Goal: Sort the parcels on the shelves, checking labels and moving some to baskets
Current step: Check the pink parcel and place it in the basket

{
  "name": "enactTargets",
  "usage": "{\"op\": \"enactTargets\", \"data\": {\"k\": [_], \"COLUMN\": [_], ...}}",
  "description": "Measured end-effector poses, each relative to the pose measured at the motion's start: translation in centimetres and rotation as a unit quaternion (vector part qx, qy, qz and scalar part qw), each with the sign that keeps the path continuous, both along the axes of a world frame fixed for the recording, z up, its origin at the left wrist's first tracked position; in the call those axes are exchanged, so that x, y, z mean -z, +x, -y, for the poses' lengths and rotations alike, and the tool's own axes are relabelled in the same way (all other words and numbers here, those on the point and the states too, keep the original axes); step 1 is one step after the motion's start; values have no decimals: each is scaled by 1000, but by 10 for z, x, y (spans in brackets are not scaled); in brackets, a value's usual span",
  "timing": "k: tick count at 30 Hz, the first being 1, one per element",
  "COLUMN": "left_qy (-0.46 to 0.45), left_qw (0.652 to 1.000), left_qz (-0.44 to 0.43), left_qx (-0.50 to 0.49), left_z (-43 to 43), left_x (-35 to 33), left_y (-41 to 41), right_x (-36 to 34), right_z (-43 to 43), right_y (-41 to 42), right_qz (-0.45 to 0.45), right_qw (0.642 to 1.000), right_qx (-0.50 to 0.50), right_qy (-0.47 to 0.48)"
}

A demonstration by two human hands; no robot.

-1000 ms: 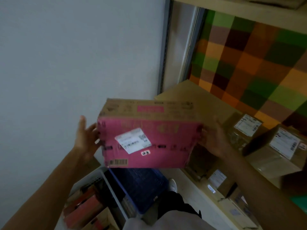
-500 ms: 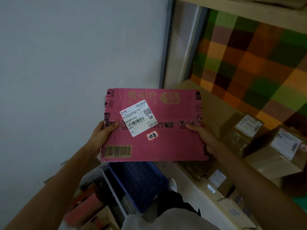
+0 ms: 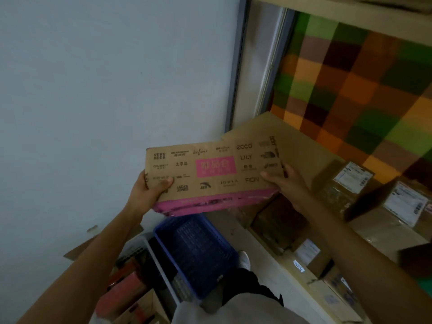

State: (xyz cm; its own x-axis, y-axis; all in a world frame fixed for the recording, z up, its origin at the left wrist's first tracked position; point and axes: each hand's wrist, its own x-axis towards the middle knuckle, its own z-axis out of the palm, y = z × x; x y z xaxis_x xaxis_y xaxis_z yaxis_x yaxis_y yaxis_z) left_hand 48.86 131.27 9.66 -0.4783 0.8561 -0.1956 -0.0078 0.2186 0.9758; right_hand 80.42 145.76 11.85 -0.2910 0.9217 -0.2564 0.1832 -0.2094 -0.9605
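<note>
You hold the flat box level between both hands, its long axis running from your left hand to your right hand, brown logo face up and pink edge toward you. The fingers of each hand are clamped on one end, thumbs on top and the rest mostly hidden underneath. No shipping label shows on this face. The blue basket lies straight below the box, nearer your left fingers than your right. The shelf parcels sit just beyond your right fingers. Reaching the basket looks like a plain lowering.
</note>
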Motion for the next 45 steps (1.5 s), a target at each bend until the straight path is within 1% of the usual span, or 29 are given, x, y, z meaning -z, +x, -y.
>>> {"op": "enactTargets", "data": {"k": [2, 4, 5, 6, 8, 9, 11, 13, 15, 18, 20, 21, 23, 25, 27, 29, 31, 33, 35, 38, 41, 43, 45], "left_qy": [-17, -29, -26, -17, 27, 49, 69, 53, 26, 3, -1, -5, -21, -34, -53, -55, -40, -38, -37, -50, -74, -85, -88], "left_qw": [1000, 999, 999, 998, 990, 984, 978, 982, 988, 995, 999, 999, 999, 997, 993, 984, 978, 971, 969, 983, 987, 987, 986], "left_qz": [7, 3, 15, 44, 125, 152, 181, 173, 150, 97, 51, 42, 45, 61, 104, 171, 205, 237, 244, 164, 135, 128, 132], "left_qx": [-12, -25, -31, -42, -65, -77, -76, -49, -13, -4, -17, -13, -11, -14, 9, 17, 16, 2, 6, 59, 53, 40, 55], "left_z": [3, 4, 5, 8, 12, 14, 13, 11, 12, 14, 12, 10, 10, 9, 9, 12, 19, 27, 31, 26, 24, 23, 23], "left_x": [10, 10, 7, 2, -5, -8, -14, -14, -11, -6, -4, -4, -4, -2, -5, -12, -14, -10, -3, 5, 11, 14, 14], "left_y": [0, -2, -4, -7, -18, -21, -20, -12, -7, -4, -1, 1, 4, 2, 0, -3, -13, -18, -14, -6, -6, -11, -15], "right_x": [7, 6, 1, -7, -21, -27, -30, -23, -15, -5, -1, 0, 8, 12, 12, 9, 9, 11, 11, 14, 21, 24, 25], "right_z": [0, 0, -1, -2, -9, -13, -15, -13, -14, -15, -11, -9, -7, -7, -12, -14, -14, -10, -1, 13, 16, 15, 15], "right_y": [-4, -4, -2, 1, 12, 16, 17, 13, 14, 21, 21, 17, 12, 10, 15, 26, 38, 46, 44, 34, 26, 21, 21], "right_qz": [29, 43, 35, 1, -103, -134, -138, -131, -116, -121, -97, -80, -45, -8, 22, 4, -61, -147, -171, -167, -108, -68, -73], "right_qw": [999, 998, 998, 999, 993, 990, 990, 988, 989, 991, 994, 996, 999, 999, 998, 990, 977, 960, 957, 964, 975, 978, 973], "right_qx": [44, 43, 44, 44, 43, 39, -3, -78, -94, -62, -39, -27, 14, 32, 29, 24, 60, 98, 82, 23, -28, -13, 0], "right_qy": [14, 20, 16, 5, -33, -30, 8, 17, -3, -10, -10, -7, -8, -19, -61, -138, -196, -218, -219, -207, -190, -196, -219]}}
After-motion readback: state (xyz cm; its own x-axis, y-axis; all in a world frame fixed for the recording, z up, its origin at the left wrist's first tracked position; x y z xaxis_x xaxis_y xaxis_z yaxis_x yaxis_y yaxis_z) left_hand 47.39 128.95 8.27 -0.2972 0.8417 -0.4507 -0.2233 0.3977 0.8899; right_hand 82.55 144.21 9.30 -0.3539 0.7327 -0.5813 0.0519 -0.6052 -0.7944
